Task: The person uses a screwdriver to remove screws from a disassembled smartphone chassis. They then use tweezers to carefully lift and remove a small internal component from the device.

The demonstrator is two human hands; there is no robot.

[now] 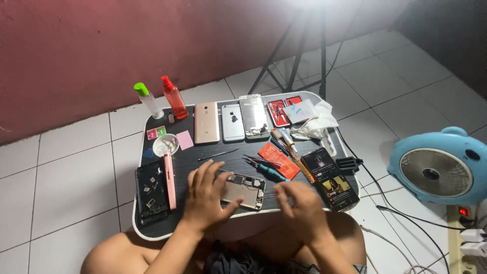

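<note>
An opened phone (pixel 247 191) with its inner boards showing lies near the front edge of a small dark lap table (pixel 228 157). My left hand (pixel 205 195) rests flat on the phone's left end, fingers spread. My right hand (pixel 299 203) hovers just right of the phone, blurred, fingers loosely curled, and I cannot tell if something tiny is pinched. A blue-handled screwdriver (pixel 269 171) and tweezers (pixel 253 160) lie just beyond the phone. A black tray of small parts (pixel 150 193) and a pink phone frame (pixel 169 178) lie left of my left hand.
Three phones (pixel 233 122) lie in a row at the back, beside a red tool case (pixel 279 111) and white cloth (pixel 317 124). A lit phone (pixel 332 178) sits at right. Two spray bottles (pixel 162 99) stand back left. A blue fan (pixel 436 167), cables and a tripod (pixel 304 45) are nearby.
</note>
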